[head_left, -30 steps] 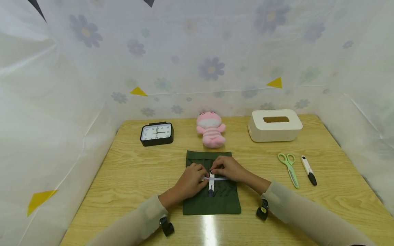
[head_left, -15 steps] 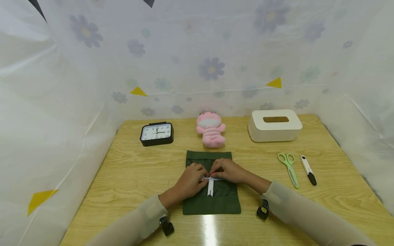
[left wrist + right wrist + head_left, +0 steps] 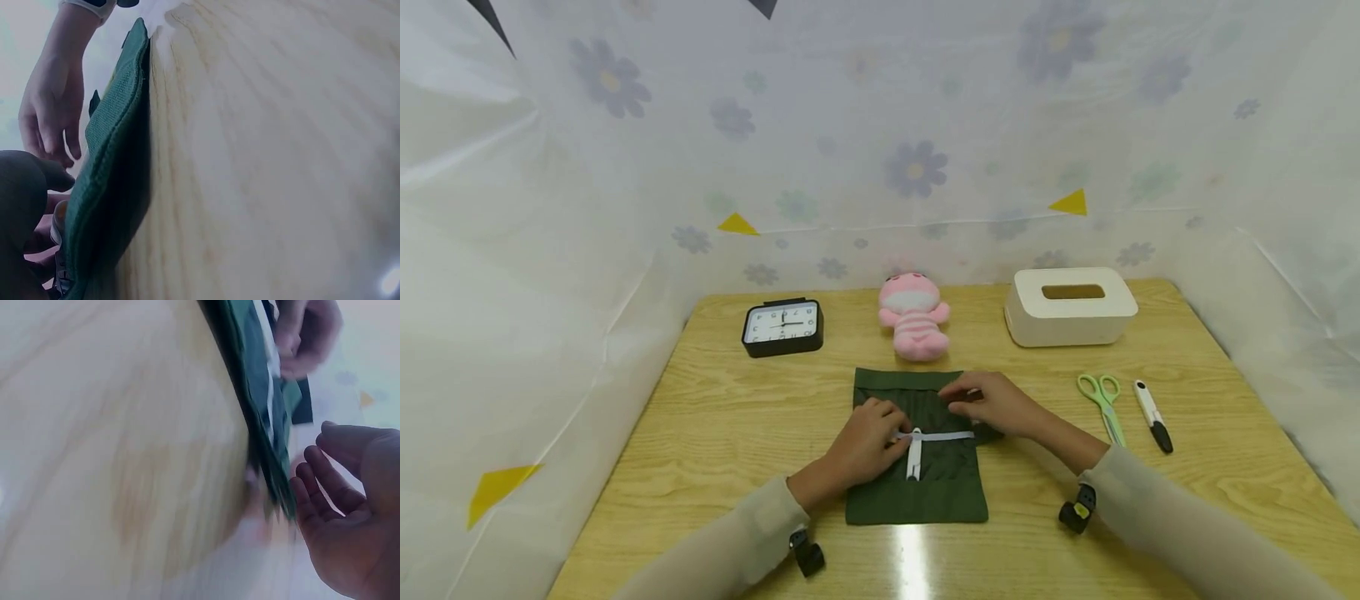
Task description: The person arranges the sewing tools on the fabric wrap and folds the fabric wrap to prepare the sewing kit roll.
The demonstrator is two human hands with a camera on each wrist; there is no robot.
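Observation:
A dark green fabric tool roll (image 3: 917, 504) lies flat at the middle of the table. On it a slim white utility knife (image 3: 913, 462) runs under a white elastic strap (image 3: 947, 436), its lower end hidden at the fabric fold. My left hand (image 3: 868, 437) rests on the roll's left side and pinches the strap beside the knife; the right wrist view shows this pinch too. My right hand (image 3: 996, 404) hovers at the roll's right edge, fingers loosely bent and holding nothing. In the right wrist view a slight gap separates its fingers (image 3: 319, 487) from the fabric edge.
Green scissors (image 3: 1105, 404) and a white tool with a black end (image 3: 1152, 417) lie to the right. Along the back stand a black clock (image 3: 782, 327), a pink plush toy (image 3: 913, 317) and a white tissue box (image 3: 1070, 308). Sheeting (image 3: 880, 125) encloses the table.
The utility knife has slid toward me, its dark end disappearing at the fold. My right hand has let go and moved right; a dark flap shows beneath it. The left hand stays put.

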